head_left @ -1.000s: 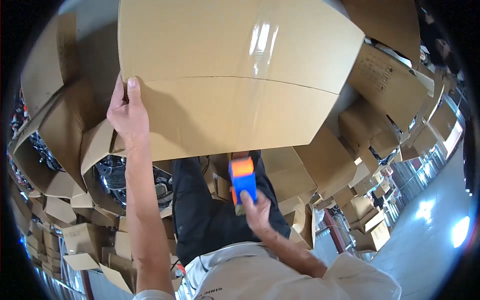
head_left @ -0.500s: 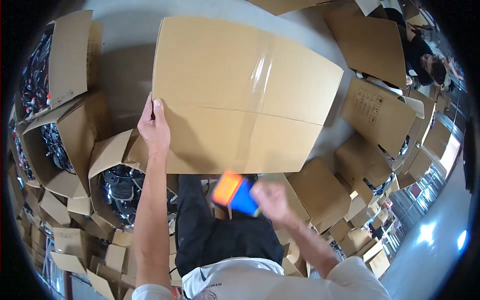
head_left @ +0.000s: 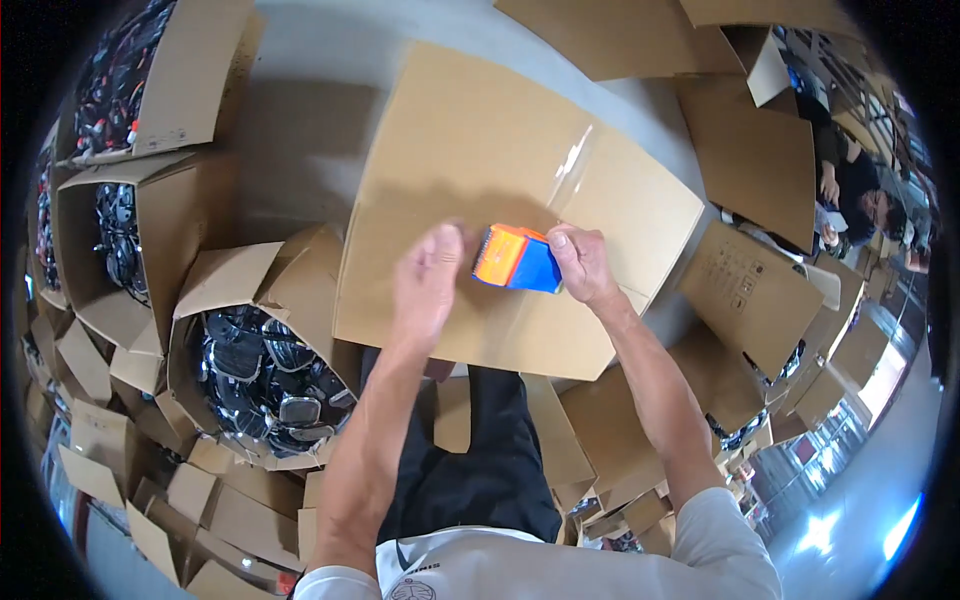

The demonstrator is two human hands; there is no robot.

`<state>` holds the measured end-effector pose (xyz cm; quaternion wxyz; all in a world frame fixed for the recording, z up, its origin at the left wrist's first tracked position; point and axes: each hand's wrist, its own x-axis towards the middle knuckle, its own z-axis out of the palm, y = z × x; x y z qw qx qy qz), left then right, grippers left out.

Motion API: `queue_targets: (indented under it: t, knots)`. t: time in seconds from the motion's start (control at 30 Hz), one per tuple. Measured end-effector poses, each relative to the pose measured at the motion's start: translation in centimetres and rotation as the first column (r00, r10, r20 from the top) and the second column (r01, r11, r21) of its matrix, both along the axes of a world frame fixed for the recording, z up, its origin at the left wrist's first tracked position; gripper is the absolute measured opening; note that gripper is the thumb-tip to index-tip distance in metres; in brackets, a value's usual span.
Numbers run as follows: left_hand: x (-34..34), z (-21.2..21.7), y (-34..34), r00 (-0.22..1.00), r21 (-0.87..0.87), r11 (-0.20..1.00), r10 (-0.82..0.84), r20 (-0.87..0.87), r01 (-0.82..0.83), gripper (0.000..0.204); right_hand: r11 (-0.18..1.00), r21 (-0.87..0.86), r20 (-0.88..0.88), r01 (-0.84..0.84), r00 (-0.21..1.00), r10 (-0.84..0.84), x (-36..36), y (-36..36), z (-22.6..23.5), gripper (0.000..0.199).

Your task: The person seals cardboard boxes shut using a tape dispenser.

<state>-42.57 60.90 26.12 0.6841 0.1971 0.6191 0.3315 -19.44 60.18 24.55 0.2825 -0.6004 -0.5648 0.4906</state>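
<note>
A large closed cardboard box [head_left: 470, 150] lies in front of me, a strip of clear tape running along its centre seam. My right hand [head_left: 582, 263] grips an orange and blue tape dispenser [head_left: 515, 259] and holds it on the box top near the seam. My left hand [head_left: 428, 285] rests flat on the box just left of the dispenser, fingers spread, touching the cardboard.
An open carton of black parts [head_left: 265, 385] stands at my left, with more open cartons [head_left: 120, 230] behind it. Stacked and flattened boxes [head_left: 750, 290] crowd the right side. A seated person [head_left: 860, 200] is at the far right.
The box has dropped lower and farther from me. My right hand raised the tape dispenser from near my lap onto the box top. My left hand left the box's edge for its top.
</note>
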Motion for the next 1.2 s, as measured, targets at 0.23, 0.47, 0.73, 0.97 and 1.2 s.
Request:
queue_targets:
  t: [0.23,0.47,0.73,0.97,1.2]
  knots:
    - [0.1,-1.1,0.8,0.974,-0.263,0.964,0.095,0.207,-0.039,0.019,0.988,0.049,0.089,-0.148,0.986,0.143,-0.8,1.4,1.5,0.042]
    - [-15.7,-1.6,8.7,0.858,0.166,0.951,0.307,-0.411,-0.261,0.018,0.956,0.140,0.336,-0.259,0.920,0.200,-2.8,3.7,2.4,0.043]
    - [-12.8,-13.5,10.1,0.910,0.129,0.966,0.253,-0.328,-0.222,0.022,0.973,0.115,0.327,-0.200,0.933,0.153,-3.6,3.2,1.5,0.044]
    - [-15.2,-18.1,8.7,0.285,-0.107,0.829,-0.306,-0.908,0.549,0.052,0.955,0.220,0.247,-0.198,0.959,0.142,-5.6,2.9,0.2,0.046]
    - [-4.7,-7.0,9.4,0.573,-0.026,0.937,-0.234,-0.785,0.347,0.070,0.964,0.241,0.352,-0.109,0.936,0.018,-5.4,0.9,-0.4,0.044]
